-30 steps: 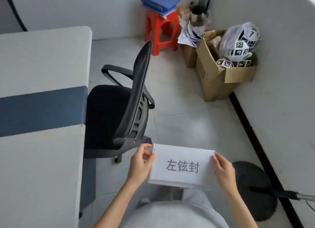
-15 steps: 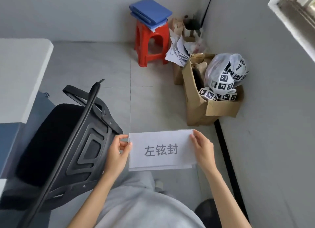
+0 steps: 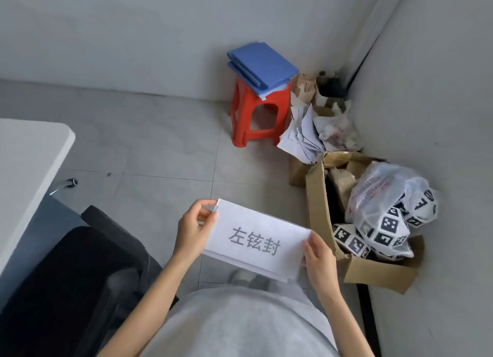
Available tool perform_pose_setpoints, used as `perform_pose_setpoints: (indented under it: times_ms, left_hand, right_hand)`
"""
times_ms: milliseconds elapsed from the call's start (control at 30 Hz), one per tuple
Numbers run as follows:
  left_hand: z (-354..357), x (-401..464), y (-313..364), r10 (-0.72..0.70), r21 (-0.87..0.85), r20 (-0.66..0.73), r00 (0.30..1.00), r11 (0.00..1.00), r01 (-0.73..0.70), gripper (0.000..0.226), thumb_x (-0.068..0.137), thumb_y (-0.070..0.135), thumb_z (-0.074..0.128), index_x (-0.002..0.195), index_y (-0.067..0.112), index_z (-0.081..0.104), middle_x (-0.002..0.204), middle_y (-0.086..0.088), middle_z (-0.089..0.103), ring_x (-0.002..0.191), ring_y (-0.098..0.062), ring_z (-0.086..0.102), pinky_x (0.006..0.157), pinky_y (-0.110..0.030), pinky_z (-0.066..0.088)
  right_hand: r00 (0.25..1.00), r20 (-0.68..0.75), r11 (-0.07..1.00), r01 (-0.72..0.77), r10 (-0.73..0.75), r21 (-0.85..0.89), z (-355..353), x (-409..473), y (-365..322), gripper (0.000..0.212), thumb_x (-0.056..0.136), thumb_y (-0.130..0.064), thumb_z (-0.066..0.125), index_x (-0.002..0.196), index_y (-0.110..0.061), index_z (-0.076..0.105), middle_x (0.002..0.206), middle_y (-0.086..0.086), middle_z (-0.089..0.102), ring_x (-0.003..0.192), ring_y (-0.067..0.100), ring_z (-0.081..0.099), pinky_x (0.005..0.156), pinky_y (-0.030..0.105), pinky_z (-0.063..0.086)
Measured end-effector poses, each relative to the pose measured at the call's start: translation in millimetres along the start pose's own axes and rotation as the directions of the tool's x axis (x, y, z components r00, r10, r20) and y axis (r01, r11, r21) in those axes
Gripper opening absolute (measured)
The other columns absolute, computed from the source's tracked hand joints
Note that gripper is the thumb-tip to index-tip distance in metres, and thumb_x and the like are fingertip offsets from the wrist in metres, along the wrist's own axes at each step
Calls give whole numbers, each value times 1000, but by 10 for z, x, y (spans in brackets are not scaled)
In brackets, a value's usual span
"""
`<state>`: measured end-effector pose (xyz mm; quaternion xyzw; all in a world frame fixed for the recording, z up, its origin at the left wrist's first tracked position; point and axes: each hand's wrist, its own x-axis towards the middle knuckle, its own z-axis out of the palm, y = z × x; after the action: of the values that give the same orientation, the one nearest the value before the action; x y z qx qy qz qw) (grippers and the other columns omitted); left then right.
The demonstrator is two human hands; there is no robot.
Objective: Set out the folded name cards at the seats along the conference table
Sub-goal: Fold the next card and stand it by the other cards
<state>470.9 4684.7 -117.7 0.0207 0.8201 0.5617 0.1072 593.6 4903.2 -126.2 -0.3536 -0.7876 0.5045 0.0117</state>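
Left to right, we see 1 desk (image 3: pixel 29 153) corner and 1 black chair (image 3: pixel 80 271). Our left hand (image 3: pixel 193 229) pinches the name cards (image 3: pixel 257 240) at the left edge and our right hand (image 3: pixel 318 258) at the right, presumably to keep the thin stack flat while carried over the floor; beyond stand 1 red stool (image 3: pixel 260 116) and 1 cardboard box (image 3: pixel 373 271).

White name card (image 3: pixel 256 240) w/ grey characters; red stool (image 3: pixel 260 116) under blue folders (image 3: pixel 262 65); brown cardboard box (image 3: pixel 373 271); black-and-white marker cubes (image 3: pixel 384 233); black chair (image 3: pixel 80 276).
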Motion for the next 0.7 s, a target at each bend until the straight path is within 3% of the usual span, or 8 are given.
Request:
perform_pose_setpoints:
  times_ms: [100,200,267,400,500,567,633,700]
  left_hand:
    - [-39,597,157,-8,-11,-47,999,1000,8,19,83,9,57,95,24,58,73,1,59,72,-8,55,65,-9,41]
    - [-113,1160,198,-57,-27,-126,990,998,54,18,83,9,57,96,21,59,74,0,59,72,-8,55,65,-9,42]
    - [-192,1516,170,-90,-60,-203,975,995,80,16,82,11,58,94,22,58,73,0,58,72,-8,55,66,-11,42]
    - [-462,2202,82,-191,-134,-377,906,979,151,20,81,14,60,86,33,56,77,0,61,70,-11,55,66,-11,43]
    - [-753,2577,74,-291,-211,-557,778,955,206,29,84,7,57,85,36,54,81,4,61,76,-11,57,65,-7,42]
    - [-985,2767,108,-343,-268,-647,681,938,218,26,84,6,56,88,32,55,79,4,61,75,-13,56,66,-16,43]
    - [-1182,2885,132,-393,-322,-716,577,919,227,23,85,7,55,91,30,54,77,0,60,72,-14,55,64,-22,42]
    - [-1372,2985,108,-424,-369,-778,464,906,208,25,83,11,55,88,35,54,75,-2,60,71,-16,56,64,-24,43]
  right_hand:
    - [999,24,999,32,-32,0,119,603,-438,17,92,-15,41,93,-2,51,89,31,59,85,47,53,73,56,51]
    - [992,88,996,91,-90,-11,319,1259,-856,18,91,-15,41,92,0,51,89,32,57,70,42,48,59,39,46]
    - [978,159,988,142,-132,-56,520,1738,-1135,17,90,-14,40,90,-4,54,84,27,57,62,21,42,56,30,34]
    - [912,346,950,282,-221,-135,1114,2693,-1837,17,88,-9,42,86,-15,57,71,25,56,60,22,42,58,34,34]
    - [799,523,880,441,-297,-174,1624,3228,-2519,25,89,-7,43,108,-14,58,74,28,60,65,35,52,61,33,34]
    - [698,628,826,544,-344,-152,2000,3495,-2970,26,89,-7,44,111,-13,57,75,28,61,71,39,56,60,32,34]
    - [590,720,778,618,-364,-114,2402,3677,-3354,25,88,-7,44,107,-13,58,70,23,61,68,37,56,62,34,39]
    - [481,797,744,666,-365,-61,2857,3800,-3686,26,88,-7,43,107,-15,59,67,12,59,62,27,54,61,24,42]
